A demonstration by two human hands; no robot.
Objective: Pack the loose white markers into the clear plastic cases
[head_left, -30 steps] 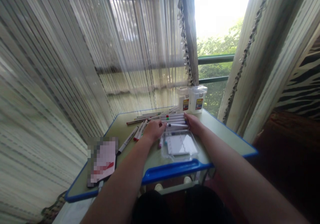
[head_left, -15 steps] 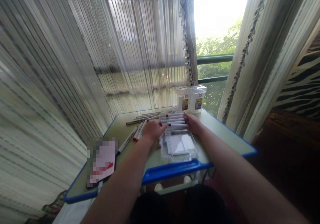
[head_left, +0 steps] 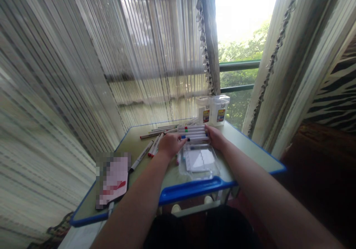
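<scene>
White markers [head_left: 196,134] with red, green, blue and black bands lie side by side in the far half of an opened clear plastic case. The near half of this case [head_left: 216,170] lies flat and has a white insert [head_left: 201,159] in it. At the row's left end, my left hand [head_left: 169,144] is closed, its thumb and fingers pinching the nearest black-banded marker. My right hand [head_left: 215,137] is curled around the case's right side, fingers at the marker ends. Its grip is partly hidden.
Loose markers [head_left: 155,145] lie left of and behind my left hand. Two clear plastic boxes [head_left: 220,112] with labels stand at the table's back edge. A phone-like object [head_left: 115,178], blurred out, rests at the left. The table has a blue rim [head_left: 191,190]; curtains [head_left: 155,49] hang behind.
My left thumb and fingers have shifted slightly at the nearest marker, and a blue band now shows beside them. My right hand stays in place.
</scene>
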